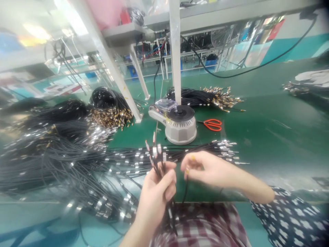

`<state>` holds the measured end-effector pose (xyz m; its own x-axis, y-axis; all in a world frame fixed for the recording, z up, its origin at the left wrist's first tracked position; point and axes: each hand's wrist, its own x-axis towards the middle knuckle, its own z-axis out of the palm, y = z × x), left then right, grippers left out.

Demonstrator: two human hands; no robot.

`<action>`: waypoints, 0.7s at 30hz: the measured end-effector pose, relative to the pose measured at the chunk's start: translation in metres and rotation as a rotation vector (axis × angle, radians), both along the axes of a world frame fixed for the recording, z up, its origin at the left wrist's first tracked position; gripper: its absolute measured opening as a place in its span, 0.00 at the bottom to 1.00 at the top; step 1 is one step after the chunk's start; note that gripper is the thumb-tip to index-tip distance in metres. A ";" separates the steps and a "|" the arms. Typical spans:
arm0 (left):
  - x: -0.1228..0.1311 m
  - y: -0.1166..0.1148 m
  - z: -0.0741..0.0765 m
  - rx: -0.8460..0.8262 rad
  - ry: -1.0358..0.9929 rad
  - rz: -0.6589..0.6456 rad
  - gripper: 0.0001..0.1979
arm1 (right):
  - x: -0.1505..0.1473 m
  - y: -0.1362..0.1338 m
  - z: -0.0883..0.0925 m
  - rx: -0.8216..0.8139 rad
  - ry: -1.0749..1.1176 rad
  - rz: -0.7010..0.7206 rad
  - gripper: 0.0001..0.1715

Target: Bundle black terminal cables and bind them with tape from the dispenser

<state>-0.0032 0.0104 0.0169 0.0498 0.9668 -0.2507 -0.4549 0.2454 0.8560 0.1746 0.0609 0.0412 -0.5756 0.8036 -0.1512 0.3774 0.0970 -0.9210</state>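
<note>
My left hand (155,195) is closed around a small bunch of thin black cables (156,156), whose metal-tipped ends stick up above my fingers. My right hand (208,169) pinches a single black cable (185,190) with a yellowish end, close beside the bunch. Both hands hover over the near edge of the green bench (269,137). The lower ends of the cables hang down toward my lap.
A large tangle of black cables with silver ends (64,161) covers the left of the bench. A grey round tape dispenser (178,125) stands behind my hands, with red scissors (212,124) to its right. Gold-tipped cable bundles (210,96) lie further back by white frame posts (174,51).
</note>
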 end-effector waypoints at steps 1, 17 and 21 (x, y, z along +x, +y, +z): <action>0.001 0.001 0.000 0.008 0.033 0.004 0.11 | -0.001 -0.002 0.004 0.004 -0.084 0.074 0.07; 0.014 -0.004 0.003 0.074 0.398 0.006 0.06 | -0.015 -0.008 0.003 -0.437 0.015 0.175 0.27; 0.010 -0.001 0.002 0.008 0.259 -0.006 0.10 | -0.017 -0.016 -0.030 -0.305 0.292 -0.017 0.28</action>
<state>0.0069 0.0092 0.0192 -0.0093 0.9687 -0.2479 -0.2184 0.2400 0.9459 0.1577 0.0447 0.0117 -0.6169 0.7567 -0.2164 0.0956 -0.2009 -0.9749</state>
